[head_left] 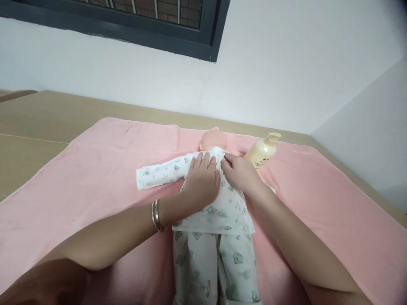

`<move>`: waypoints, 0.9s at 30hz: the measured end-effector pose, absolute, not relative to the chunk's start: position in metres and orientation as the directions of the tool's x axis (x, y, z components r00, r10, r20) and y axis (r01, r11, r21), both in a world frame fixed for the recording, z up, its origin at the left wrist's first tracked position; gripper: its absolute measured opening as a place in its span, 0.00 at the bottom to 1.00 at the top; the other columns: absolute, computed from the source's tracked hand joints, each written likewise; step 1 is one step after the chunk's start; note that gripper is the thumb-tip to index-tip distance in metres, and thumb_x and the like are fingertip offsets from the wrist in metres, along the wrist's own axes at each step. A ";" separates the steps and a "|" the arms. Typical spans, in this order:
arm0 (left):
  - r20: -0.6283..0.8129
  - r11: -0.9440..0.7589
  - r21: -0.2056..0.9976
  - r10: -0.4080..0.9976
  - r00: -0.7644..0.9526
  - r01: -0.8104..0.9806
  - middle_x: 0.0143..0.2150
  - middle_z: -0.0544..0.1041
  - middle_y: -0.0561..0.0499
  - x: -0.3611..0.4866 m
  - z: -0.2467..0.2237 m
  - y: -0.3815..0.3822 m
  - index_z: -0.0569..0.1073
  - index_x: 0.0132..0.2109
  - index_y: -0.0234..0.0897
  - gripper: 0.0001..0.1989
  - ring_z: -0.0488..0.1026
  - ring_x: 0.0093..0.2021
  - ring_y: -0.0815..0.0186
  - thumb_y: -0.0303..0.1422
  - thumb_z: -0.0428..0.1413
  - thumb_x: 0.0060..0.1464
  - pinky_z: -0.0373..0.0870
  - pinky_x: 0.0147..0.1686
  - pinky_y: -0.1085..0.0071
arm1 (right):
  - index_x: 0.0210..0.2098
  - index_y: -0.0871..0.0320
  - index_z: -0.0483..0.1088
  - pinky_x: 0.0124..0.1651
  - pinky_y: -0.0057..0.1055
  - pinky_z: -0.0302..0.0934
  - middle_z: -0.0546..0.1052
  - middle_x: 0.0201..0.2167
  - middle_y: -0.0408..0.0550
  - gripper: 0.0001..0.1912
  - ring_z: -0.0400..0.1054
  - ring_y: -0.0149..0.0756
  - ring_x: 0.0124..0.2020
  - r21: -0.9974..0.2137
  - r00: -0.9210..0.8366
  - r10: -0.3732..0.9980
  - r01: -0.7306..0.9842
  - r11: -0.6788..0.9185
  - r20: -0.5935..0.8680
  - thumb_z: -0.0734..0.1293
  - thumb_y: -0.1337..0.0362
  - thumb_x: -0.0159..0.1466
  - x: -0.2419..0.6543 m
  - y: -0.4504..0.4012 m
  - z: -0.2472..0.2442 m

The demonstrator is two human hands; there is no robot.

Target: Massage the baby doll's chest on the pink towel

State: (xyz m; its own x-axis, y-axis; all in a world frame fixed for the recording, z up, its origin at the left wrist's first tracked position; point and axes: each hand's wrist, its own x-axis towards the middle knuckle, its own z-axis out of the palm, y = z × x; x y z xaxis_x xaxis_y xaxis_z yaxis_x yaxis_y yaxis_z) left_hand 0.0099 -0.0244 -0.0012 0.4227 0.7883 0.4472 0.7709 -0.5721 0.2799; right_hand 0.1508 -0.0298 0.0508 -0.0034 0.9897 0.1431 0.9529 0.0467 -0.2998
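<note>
A baby doll (213, 140) lies on its back, its head at the far end. It wears a white printed shirt (219, 218), one sleeve stretched out to the left, and matching trousers (202, 262). My left hand (202, 180) rests flat on the chest of the shirt, fingers extended. At the shoulder near the neckline, my right hand (243, 171) has its fingers curled in, pinching the shirt fabric. The other sleeve is mostly hidden behind my right hand and forearm. Beyond that hand a pale yellow pump bottle (263, 152) leans to one side.
A pink blanket (104, 182) lies under the doll and the bottle. It covers much of a wooden table (41, 118), whose far edge meets a white wall (270, 76). A dark window frame (210, 46) with bars is set in the wall above.
</note>
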 end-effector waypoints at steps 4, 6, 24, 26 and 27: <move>0.426 -0.579 0.350 0.799 0.425 0.737 0.66 0.65 0.35 0.007 0.001 -0.016 0.65 0.62 0.25 0.24 0.59 0.67 0.49 0.32 0.43 0.63 0.54 0.67 0.49 | 0.44 0.64 0.70 0.51 0.39 0.62 0.78 0.45 0.61 0.18 0.70 0.49 0.50 -0.207 -0.051 0.975 0.974 0.096 0.214 0.51 0.65 0.70 0.145 -0.032 0.039; 0.397 -0.547 0.421 0.828 0.395 0.724 0.63 0.68 0.37 0.003 0.005 -0.004 0.67 0.60 0.27 0.23 0.63 0.65 0.51 0.31 0.45 0.61 0.57 0.66 0.52 | 0.52 0.70 0.68 0.60 0.43 0.58 0.74 0.54 0.66 0.21 0.64 0.53 0.60 -0.147 -0.079 0.967 0.982 0.117 0.244 0.51 0.66 0.70 0.135 -0.042 0.035; 0.370 -0.535 0.398 0.837 0.403 0.745 0.56 0.74 0.40 0.001 0.015 0.007 0.72 0.52 0.31 0.17 0.70 0.56 0.54 0.31 0.45 0.61 0.65 0.59 0.56 | 0.60 0.74 0.63 0.65 0.46 0.56 0.68 0.61 0.68 0.25 0.60 0.53 0.65 -0.160 -0.086 0.968 0.979 0.126 0.235 0.50 0.66 0.70 0.129 -0.049 0.039; 0.352 -0.529 0.408 0.843 0.407 0.744 0.54 0.75 0.41 0.001 0.016 0.011 0.71 0.51 0.31 0.16 0.70 0.55 0.54 0.32 0.44 0.62 0.66 0.57 0.56 | 0.60 0.75 0.64 0.67 0.47 0.53 0.67 0.62 0.69 0.25 0.58 0.53 0.66 -0.138 -0.106 0.966 0.980 0.141 0.236 0.51 0.66 0.70 0.127 -0.054 0.039; 0.354 -0.533 0.400 0.840 0.411 0.746 0.53 0.75 0.40 0.001 0.015 0.011 0.71 0.51 0.31 0.17 0.70 0.55 0.54 0.32 0.43 0.62 0.65 0.57 0.55 | 0.60 0.74 0.64 0.68 0.47 0.52 0.66 0.63 0.69 0.25 0.58 0.53 0.66 -0.150 -0.109 0.967 0.978 0.145 0.229 0.50 0.66 0.70 0.127 -0.053 0.039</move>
State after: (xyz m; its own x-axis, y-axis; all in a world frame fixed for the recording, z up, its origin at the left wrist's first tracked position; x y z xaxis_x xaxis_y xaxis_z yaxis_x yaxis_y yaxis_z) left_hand 0.0007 0.0112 0.0151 0.4109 0.8403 0.3537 0.7457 -0.5330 0.3998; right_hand 0.1274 -0.0531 0.0393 -0.1088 0.9674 0.2285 0.9779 0.1454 -0.1499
